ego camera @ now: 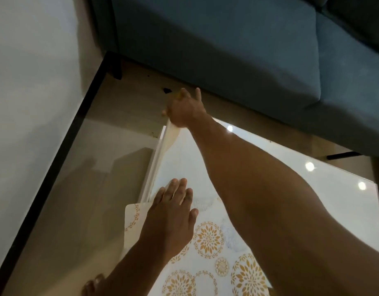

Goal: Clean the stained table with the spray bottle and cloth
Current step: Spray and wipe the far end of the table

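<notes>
Table (291,167), one only, white and glossy, fills the lower right of the view, its far left corner pointing at the sofa. One covering sheet (207,238), white with gold flower medallions, lies on its near part and hangs over the left edge; at least seven medallions show. Two hands are over the table. The left hand (173,214) rests flat on the sheet near the left edge, fingers straight and slightly spread, grasping nothing. The right hand (185,110) reaches to the far corner at the end of an outstretched arm; a small yellowish thing (180,95) shows at its fingers, too blurred to name, and I cannot tell whether it grips that or lies released. Three bright light reflections (309,166) dot the tabletop. Beyond stand one blue sofa (227,50), a pale floor (88,189) with a few dark specks, and a wall (30,71) with black skirting.
</notes>
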